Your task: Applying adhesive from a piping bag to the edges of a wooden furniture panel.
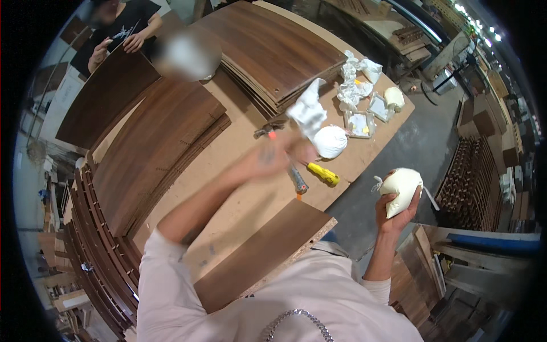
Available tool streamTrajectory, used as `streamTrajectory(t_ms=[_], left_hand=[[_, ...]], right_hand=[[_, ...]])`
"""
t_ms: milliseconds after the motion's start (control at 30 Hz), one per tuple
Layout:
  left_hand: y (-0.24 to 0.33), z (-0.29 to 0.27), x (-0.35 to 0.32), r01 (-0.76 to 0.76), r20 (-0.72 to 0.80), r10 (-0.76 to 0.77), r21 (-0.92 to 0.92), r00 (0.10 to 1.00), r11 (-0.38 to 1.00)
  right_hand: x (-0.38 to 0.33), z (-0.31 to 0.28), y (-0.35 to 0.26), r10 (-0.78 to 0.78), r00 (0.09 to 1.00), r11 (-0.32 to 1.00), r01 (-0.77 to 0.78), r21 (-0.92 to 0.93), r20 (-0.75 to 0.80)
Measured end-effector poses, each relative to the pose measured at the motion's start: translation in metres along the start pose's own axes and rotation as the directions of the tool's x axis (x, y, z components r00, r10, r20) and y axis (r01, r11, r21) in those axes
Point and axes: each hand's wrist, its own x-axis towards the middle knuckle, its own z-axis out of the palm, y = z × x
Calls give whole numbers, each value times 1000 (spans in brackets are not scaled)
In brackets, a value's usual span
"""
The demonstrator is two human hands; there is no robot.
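My right hand (397,212) is closed around a plump cream-coloured bag (402,188) with a tied tip, held up beyond the table's right edge. My left hand (293,151) reaches over the table, smeared by motion, and its fingers cannot be made out. Touching or just beside it are a crumpled white sheet (308,111) and a round white bag (330,142). Below that hand lie a hammer (266,130), partly hidden, a grey-handled tool (298,180) and a yellow handle (323,174). A brown board (265,251) with a raw chipboard edge sits in front of my body.
Stacked brown panels (273,45) cover the table's far side, with another stack (159,154) at left. Small trays (360,124), crumpled white wrapping (348,85) and another cream bag (394,98) lie far right. A co-worker (122,34) holds a panel (108,97) at far left.
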Motion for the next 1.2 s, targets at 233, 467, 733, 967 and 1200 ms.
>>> streamTrajectory(t_ms=[233, 467, 733, 967, 1200], left_hand=[[74, 71, -140, -52, 293, -27, 257, 956, 965], [82, 71, -176, 395, -80, -391, 326, 917, 859], [74, 83, -225, 383, -113, -366, 221, 924, 897], [66, 91, -243, 363, -183, -325, 241, 928, 900], [63, 94, -243, 409, -182, -368, 307, 912, 860]], right_hand=[[3, 40, 16, -104, 994, 968, 90, -236, -46], [-7, 122, 77, 52, 981, 919, 25, -394, 185], [-20, 148, 132, 95, 939, 830, 107, -548, 329], [-14, 145, 136, 54, 927, 758, 204, -619, 371], [-25, 144, 142, 87, 901, 772, 209, -601, 425]])
